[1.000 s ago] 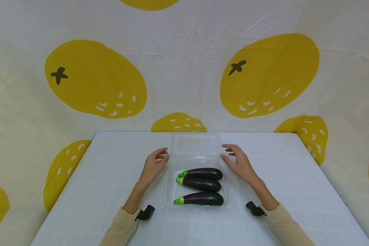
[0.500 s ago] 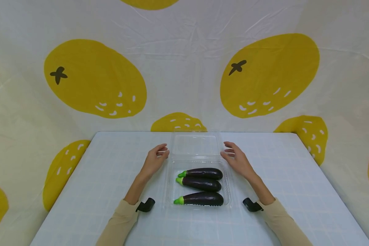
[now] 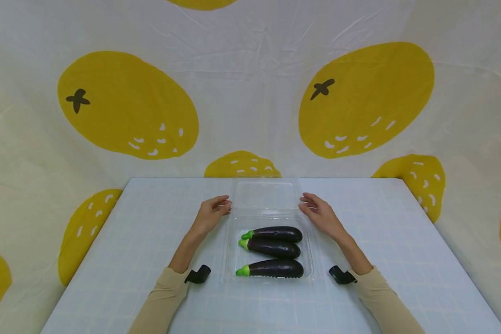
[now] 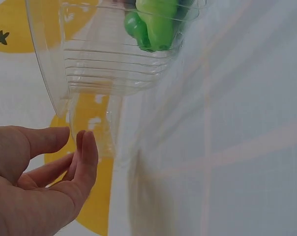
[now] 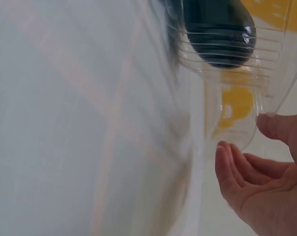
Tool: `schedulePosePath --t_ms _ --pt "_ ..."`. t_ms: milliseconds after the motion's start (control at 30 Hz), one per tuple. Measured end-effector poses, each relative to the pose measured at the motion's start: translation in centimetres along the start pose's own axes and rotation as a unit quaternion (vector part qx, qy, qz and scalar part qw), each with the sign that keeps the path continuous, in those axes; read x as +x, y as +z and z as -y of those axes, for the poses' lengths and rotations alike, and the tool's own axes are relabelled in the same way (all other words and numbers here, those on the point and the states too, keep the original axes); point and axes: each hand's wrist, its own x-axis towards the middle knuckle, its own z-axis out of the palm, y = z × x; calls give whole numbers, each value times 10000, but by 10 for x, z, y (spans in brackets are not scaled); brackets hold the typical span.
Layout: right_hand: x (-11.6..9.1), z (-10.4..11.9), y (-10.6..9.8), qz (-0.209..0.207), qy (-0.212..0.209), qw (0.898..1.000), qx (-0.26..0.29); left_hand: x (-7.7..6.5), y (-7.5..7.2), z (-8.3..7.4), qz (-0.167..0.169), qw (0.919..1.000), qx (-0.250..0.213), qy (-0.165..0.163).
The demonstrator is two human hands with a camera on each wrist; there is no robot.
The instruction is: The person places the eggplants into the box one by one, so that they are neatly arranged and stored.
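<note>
A clear plastic clamshell container [image 3: 230,260] lies unfolded on the table, its lid [image 3: 267,195] folded back toward the wall. Three dark eggplants [image 3: 275,268] with green stem ends lie crosswise in the base. At the lid's left edge is my left hand [image 3: 210,215], its fingertips touching or very close to the plastic. My right hand [image 3: 320,216] is at the opposite edge. In the right wrist view the thumb [image 5: 272,125] meets the lid's rim, with the fingers lower and apart from it. Both hands have loosely bent fingers, with gaps between thumb and fingers.
A pale checked cloth covers the table [image 3: 384,241]. Right behind its back edge hangs a white sheet [image 3: 250,93] printed with large yellow fruit. Black wrist-worn devices [image 3: 198,274] sit at both beige cuffs.
Both hands have shifted slightly and their fingertips have come closer to the lid's side edges. The container and eggplants stay in place.
</note>
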Motion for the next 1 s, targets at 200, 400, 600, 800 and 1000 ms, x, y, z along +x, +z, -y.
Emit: schedulePosePath --t_ms 200,400,600,800,1000 --pt "4 -13 0 -99 -48 9999 -50 -1 1 -3 -141 9999 -74 -21" --pt "3 -11 -1 -328 -260 9991 -41 -1 1 -8 -233 9997 81 -89" --pt "3 -11 -1 -599 -506 9969 56 -2 2 -12 -349 9991 234 30" --pt "1 -9 -3 -728 -1017 9919 223 -4 4 -14 -383 9991 58 176" --pt "0 -4 -6 -862 -1036 9908 -120 -7 6 -17 -499 9982 135 311"
